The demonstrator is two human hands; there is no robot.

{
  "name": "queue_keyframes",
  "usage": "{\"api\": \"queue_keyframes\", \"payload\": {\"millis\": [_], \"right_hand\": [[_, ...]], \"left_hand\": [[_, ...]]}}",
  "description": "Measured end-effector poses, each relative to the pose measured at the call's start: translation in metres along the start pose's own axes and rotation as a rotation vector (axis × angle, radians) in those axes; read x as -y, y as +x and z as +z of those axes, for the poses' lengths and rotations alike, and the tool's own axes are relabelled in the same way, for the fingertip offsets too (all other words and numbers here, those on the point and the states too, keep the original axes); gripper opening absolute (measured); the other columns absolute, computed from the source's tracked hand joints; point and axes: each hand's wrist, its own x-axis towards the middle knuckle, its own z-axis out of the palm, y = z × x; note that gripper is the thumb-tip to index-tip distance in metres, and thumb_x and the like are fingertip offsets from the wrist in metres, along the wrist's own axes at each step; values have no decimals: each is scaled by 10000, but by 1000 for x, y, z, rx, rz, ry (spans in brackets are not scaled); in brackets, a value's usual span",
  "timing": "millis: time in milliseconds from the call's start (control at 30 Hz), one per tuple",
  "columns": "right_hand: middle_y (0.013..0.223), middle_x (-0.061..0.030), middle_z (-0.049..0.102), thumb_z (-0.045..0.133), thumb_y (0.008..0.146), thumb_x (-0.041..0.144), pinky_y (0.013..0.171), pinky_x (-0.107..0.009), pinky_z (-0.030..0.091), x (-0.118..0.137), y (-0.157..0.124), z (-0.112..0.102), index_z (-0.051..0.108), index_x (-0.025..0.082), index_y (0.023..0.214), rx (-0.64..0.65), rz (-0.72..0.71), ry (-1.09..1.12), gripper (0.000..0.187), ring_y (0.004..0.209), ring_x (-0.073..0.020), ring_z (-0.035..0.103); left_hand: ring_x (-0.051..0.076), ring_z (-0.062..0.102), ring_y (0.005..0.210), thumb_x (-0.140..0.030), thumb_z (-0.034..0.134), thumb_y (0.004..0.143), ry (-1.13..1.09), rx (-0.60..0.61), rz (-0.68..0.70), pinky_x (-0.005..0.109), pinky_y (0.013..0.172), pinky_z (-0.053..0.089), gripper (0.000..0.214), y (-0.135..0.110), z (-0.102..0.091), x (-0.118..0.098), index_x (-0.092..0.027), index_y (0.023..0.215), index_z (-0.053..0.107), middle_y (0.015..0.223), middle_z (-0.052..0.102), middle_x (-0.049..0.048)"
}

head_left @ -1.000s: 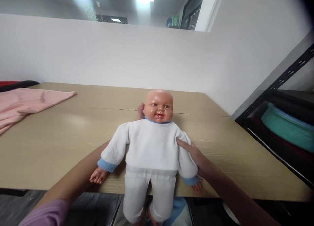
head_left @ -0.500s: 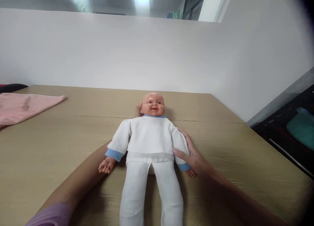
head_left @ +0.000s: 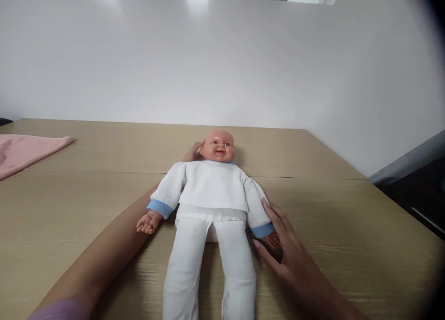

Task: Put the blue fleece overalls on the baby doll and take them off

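Observation:
A baby doll (head_left: 215,185) lies on its back on the wooden table, dressed in a white fleecy top with blue cuffs and white trousers. Its bald head points away from me and its feet run out of view at the bottom. My left hand (head_left: 193,153) cups the doll's head from behind; most of that hand is hidden, and its forearm passes under the doll's sleeve. Beside the other blue cuff, my right hand (head_left: 283,239) is open, thumb and fingers apart around the doll's small hand, fingertips at the sleeve.
A pink cloth (head_left: 31,150) lies at the table's left side. The wooden table (head_left: 330,218) reaches back to a pale wall (head_left: 174,65). Something dark (head_left: 413,185) stands beyond the table's right edge.
My right hand has slid down from the doll's sleeve toward its cuff and loosened, thumb off the top. My left hand stays at the head. The view has tilted down slightly.

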Motion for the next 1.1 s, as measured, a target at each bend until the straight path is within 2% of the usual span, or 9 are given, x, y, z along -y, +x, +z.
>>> {"api": "queue_keyframes", "payload": {"millis": [100, 367, 533, 733, 1100], "right_hand": [[1812, -77, 327, 502, 1135, 349, 1315, -625, 436, -7, -2, 0, 178, 434, 1774, -8, -10, -16, 722, 1679, -337, 350], [1780, -81, 386, 446, 1133, 276, 1309, -626, 442, -16, -1, 2, 201, 428, 1772, -35, -32, -30, 701, 1650, -339, 397], [1774, -92, 397, 454, 1129, 265, 1301, -626, 450, -15, 1, 2, 186, 419, 1777, -47, -47, -57, 718, 1643, -347, 408], [1742, -87, 447, 454, 1126, 232, 1293, -593, 467, -14, 7, 1, 172, 436, 1770, -43, -71, -53, 732, 1618, -318, 449], [1716, -104, 468, 449, 1136, 247, 1285, -610, 462, -11, 9, -1, 178, 418, 1764, -28, -84, -42, 706, 1594, -322, 465]], "left_hand": [[400, 507, 1582, -546, 770, 923, 42, -19, 9, 463, 1341, 408, 488, 3, -5, 4, -124, 1165, 790, 1311, 816, 176], [441, 593, 1500, -592, 785, 914, 45, -3, -58, 521, 1307, 467, 644, 8, -10, 11, -137, 1370, 761, 1332, 813, 157], [380, 586, 1519, -527, 759, 949, 112, -65, -41, 464, 1333, 436, 546, 19, -16, 11, -134, 1327, 777, 1308, 826, 140], [379, 584, 1521, -554, 763, 958, 140, -11, -43, 476, 1341, 419, 546, 22, -22, 9, -129, 1300, 785, 1393, 789, 150], [422, 647, 1438, -499, 789, 957, 71, -67, -38, 525, 1311, 441, 622, 0, 3, 9, -140, 1459, 712, 1282, 834, 130]]}}
